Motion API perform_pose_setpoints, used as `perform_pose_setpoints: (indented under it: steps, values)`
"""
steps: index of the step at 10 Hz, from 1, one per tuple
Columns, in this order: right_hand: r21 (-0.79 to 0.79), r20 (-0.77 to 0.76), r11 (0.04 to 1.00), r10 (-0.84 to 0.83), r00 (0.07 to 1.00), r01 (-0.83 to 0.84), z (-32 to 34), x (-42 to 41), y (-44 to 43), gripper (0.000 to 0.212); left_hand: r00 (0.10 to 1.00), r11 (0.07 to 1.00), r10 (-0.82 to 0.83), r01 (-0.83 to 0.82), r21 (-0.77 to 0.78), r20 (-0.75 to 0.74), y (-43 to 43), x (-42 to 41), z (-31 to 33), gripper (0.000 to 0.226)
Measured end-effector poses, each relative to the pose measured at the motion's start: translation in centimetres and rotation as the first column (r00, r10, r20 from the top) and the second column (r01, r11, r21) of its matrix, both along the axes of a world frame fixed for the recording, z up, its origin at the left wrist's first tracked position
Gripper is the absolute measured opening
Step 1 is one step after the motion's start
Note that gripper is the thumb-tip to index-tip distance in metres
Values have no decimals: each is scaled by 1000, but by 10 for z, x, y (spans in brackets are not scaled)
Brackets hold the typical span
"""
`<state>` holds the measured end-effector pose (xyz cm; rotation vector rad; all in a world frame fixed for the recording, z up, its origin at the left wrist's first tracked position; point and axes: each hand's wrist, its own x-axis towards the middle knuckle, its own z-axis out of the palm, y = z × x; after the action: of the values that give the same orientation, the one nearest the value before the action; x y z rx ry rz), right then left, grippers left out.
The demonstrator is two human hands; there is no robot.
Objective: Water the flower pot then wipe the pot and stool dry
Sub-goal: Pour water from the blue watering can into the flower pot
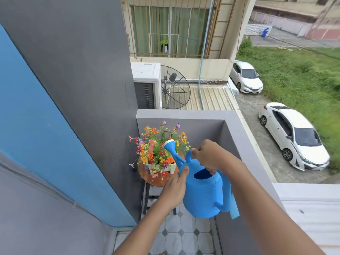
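A blue plastic watering can [204, 196] hangs in front of me, its white-tipped spout [170, 144] pointing up and left into the flowers. My right hand [209, 156] grips the can's top handle. My left hand [176, 183] is pressed flat against the can's left side near the spout base. The colourful flowers [158, 144] fill a small white pot [170, 168]. The pot stands on a round brown wooden stool [149, 176] with dark legs, in the balcony corner. No water stream is visible.
A grey balcony parapet [237, 144] runs along the right and behind the stool. A grey and blue wall [77, 116] closes the left side. The floor [184, 234] is tiled. Two white cars [292, 135] are parked on the ground far below.
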<state>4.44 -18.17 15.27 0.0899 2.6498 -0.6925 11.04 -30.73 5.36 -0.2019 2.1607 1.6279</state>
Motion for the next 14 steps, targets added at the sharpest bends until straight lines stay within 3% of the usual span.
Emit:
perform_pose_setpoints:
  steps: [2, 4, 5, 6, 7, 8, 10, 12, 14]
  values:
    - [33, 3, 995, -97, 995, 97, -1, -15, 18, 32, 992, 992, -120, 121, 24, -25, 12, -26, 0, 44]
    - [5, 3, 990, -138, 990, 138, 1, -28, 22, 39, 986, 982, -164, 165, 95, -18, 10, -52, -7, 56]
    - [-121, 62, 970, -205, 977, 211, -4, -32, 24, 40, 990, 986, -134, 136, 95, -33, 9, -62, -12, 55]
    - [-294, 145, 884, -333, 932, 362, -14, -25, 24, 30, 991, 990, -135, 135, 39, -13, 7, -72, -14, 52]
    - [-382, 208, 794, -424, 882, 472, -29, -18, 24, 35, 980, 981, -193, 192, -13, -56, 6, -83, -21, 53]
    - [-500, 248, 672, -494, 833, 547, -41, -12, 28, 34, 956, 960, -276, 270, -68, -96, 11, -99, -25, 50]
    - [-709, 285, 312, -693, 662, 633, -58, 6, 52, 41, 874, 888, -445, 402, -221, -196, 55, -129, -34, 54]
    - [-774, 358, -61, -863, 357, 631, -79, 15, 106, 34, 812, 831, -551, 512, -219, -192, 145, -137, -39, 44]
    - [-784, 442, -318, -889, 120, 533, -96, 15, 165, 30, 728, 746, -665, 637, -197, -166, 229, -140, -67, 42]
